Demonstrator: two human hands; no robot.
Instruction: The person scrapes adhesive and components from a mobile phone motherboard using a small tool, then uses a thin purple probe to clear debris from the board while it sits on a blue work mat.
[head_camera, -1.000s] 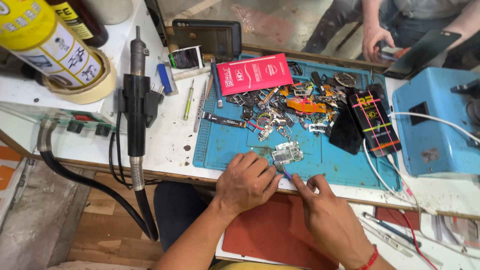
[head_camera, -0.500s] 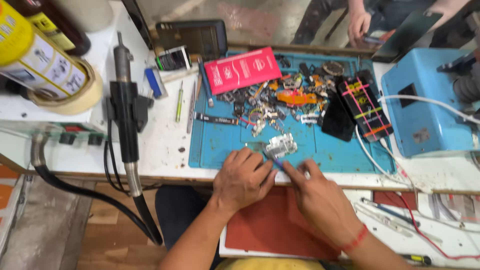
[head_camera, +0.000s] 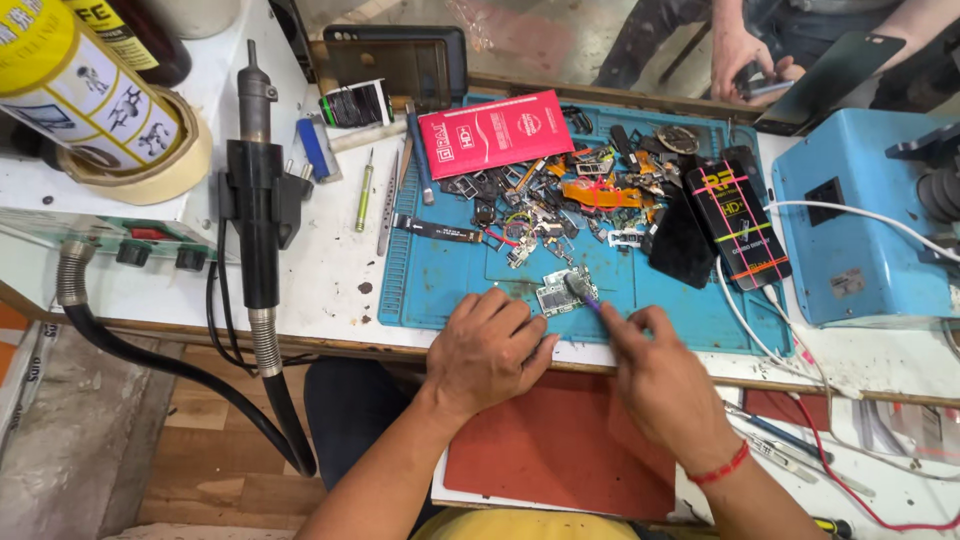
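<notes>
Gripping a small brush (head_camera: 583, 290), the right hand (head_camera: 655, 385) scrubs a circuit board (head_camera: 556, 292) on the blue mat (head_camera: 440, 280), at twelve o'clock from both hands. The left hand (head_camera: 487, 350) rests curled beside the board; whether it pins it is unclear.

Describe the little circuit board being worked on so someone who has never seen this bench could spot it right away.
Find the blue work mat in the middle of the white bench. At its near edge, just beyond the left hand, lies a small silvery circuit board, with the brush held by the right hand resting on it. Unlike the heap of loose parts farther back, it lies alone.
</notes>
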